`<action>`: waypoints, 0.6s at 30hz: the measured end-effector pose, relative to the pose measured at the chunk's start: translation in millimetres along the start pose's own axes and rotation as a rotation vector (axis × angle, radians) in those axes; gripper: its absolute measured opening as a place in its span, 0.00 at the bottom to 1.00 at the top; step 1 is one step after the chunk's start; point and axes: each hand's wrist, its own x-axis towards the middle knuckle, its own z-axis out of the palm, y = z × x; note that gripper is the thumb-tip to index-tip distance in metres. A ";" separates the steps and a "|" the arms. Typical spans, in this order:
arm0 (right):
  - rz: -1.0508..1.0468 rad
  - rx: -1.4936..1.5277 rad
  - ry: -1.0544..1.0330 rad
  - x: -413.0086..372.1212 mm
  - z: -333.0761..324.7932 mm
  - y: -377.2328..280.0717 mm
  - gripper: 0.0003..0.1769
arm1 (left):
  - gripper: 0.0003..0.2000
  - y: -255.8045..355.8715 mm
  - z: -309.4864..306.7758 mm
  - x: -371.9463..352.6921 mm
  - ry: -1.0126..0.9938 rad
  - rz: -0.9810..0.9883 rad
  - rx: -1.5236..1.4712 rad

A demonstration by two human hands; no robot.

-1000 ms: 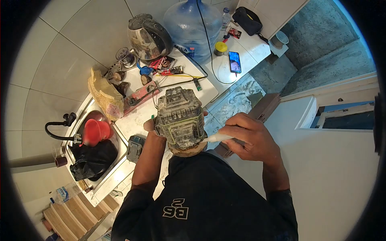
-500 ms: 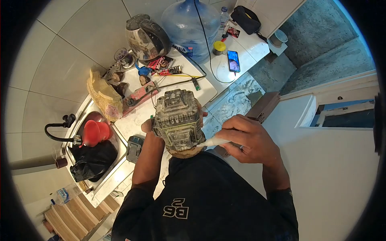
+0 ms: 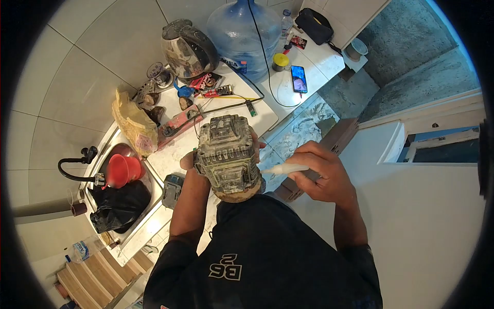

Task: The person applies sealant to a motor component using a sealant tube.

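Counter (image 3: 177, 153) behind; a grimy block (image 3: 226, 154) hides the left hand (image 3: 187, 161) (mostly).

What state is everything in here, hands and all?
Dusty grey-black ridged block: dirt-caked, gripped in the left hand.
White slender-tipped plastic bottle: held in the right hand, tip towards the block.
Black rectangular phone: screen lit, plugged in.
Shiny black-handled kettle: upright, smeared with dirt.
Large clear-blue plastic jug: upright; fill level unclear.
Small yellow-lidded jar: lid on.
Black plastic bag: crumpled, in the metal sink.
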 end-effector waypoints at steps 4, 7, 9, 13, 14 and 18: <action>0.066 0.151 0.026 -8.8 10.6 1.6 0.17 | 0.39 4.4 0.3 -2.6 0.133 -0.092 -0.058; 0.037 0.095 0.013 -10.2 14.0 -5.1 0.18 | 0.42 1.1 -2.2 0.3 0.095 -0.034 -0.064; -0.028 -0.007 -0.044 -7.7 10.4 -9.6 0.17 | 0.43 3.7 1.3 4.3 0.095 -0.048 0.013; -0.080 -0.064 -0.069 -3.9 8.5 -15.2 0.16 | 0.44 -1.0 23.0 13.5 0.023 0.123 0.092; -0.082 -0.088 -0.087 -3.1 7.3 -16.6 0.16 | 0.43 -2.3 22.6 13.0 0.029 0.125 0.087; -0.075 -0.133 -0.133 -1.0 1.6 -13.6 0.15 | 0.38 -9.4 3.7 0.4 0.154 0.016 0.048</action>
